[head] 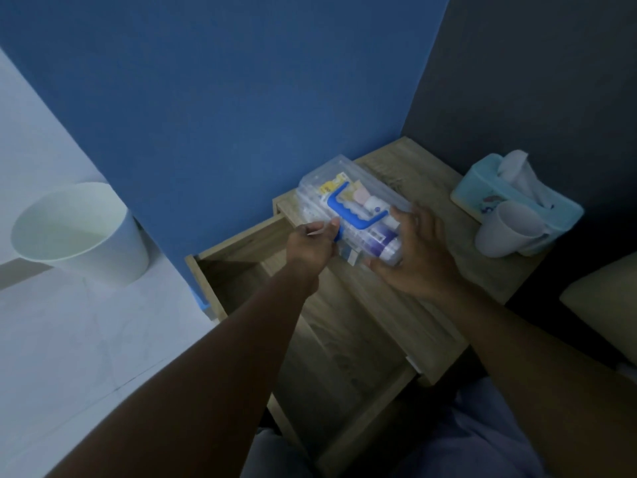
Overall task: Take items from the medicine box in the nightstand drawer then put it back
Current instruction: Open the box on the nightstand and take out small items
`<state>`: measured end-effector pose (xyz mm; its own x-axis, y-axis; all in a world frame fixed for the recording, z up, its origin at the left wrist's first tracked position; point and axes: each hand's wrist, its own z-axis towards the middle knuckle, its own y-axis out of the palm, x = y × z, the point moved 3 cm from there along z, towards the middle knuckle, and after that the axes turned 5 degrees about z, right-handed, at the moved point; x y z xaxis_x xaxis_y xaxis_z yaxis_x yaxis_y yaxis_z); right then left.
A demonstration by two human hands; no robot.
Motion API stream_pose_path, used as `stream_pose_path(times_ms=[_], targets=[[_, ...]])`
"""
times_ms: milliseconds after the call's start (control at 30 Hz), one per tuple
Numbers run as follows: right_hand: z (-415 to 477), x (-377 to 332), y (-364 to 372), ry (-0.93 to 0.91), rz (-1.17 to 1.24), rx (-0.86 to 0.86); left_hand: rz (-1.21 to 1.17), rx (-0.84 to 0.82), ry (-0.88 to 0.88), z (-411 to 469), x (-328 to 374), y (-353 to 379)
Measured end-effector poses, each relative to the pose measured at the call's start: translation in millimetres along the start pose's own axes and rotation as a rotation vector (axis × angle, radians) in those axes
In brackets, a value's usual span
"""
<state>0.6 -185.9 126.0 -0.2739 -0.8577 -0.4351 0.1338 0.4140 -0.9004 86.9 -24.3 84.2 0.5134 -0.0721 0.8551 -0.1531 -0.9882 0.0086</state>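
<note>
A clear plastic medicine box (324, 181) with a blue handle on its lid sits at the left front of the wooden nightstand top (427, 188). Tubes and packets show through its lid. My left hand (312, 246) grips the box's near left corner, fingers pinched at the blue latch. My right hand (413, 250) cups the box's near right end, thumb under it. The nightstand drawer (241, 257) is pulled out below my hands, and its inside looks bare and dark.
A light blue tissue box (510, 198) with tissue sticking out stands at the right of the nightstand, a white cup (506, 229) lying against it. A white waste bin (79, 232) stands on the pale floor at left. A blue wall rises behind.
</note>
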Motion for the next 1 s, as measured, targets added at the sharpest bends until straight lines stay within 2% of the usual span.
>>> stream_pose_path(times_ms=[200,300,400,533,600,700,833,900,1000], targets=[[9,2,4,-0.024,-0.084,0.035,0.078,0.061,0.044,-4,1,-7],[14,4,-3,-0.073,-0.109,0.005,0.402,0.1,0.178,-13,0,-16],[19,5,-13,-0.079,-0.083,-0.068,0.72,0.07,0.325,-21,0,-19],[29,5,-40,-0.001,0.163,-0.089,1.015,0.041,0.435,-23,6,-15],[36,9,-60,0.038,0.304,-0.029,1.107,0.026,0.525,-23,10,-14],[50,17,-90,0.029,0.373,0.142,1.268,0.017,0.687,-20,21,-13],[58,33,-101,0.038,0.375,0.423,1.49,-0.05,0.74,-18,18,-11],[58,41,-91,0.038,0.395,0.477,1.504,-0.053,0.746,-17,14,-10],[58,47,-63,0.099,0.483,0.437,1.548,-0.041,0.776,-13,11,-9]])
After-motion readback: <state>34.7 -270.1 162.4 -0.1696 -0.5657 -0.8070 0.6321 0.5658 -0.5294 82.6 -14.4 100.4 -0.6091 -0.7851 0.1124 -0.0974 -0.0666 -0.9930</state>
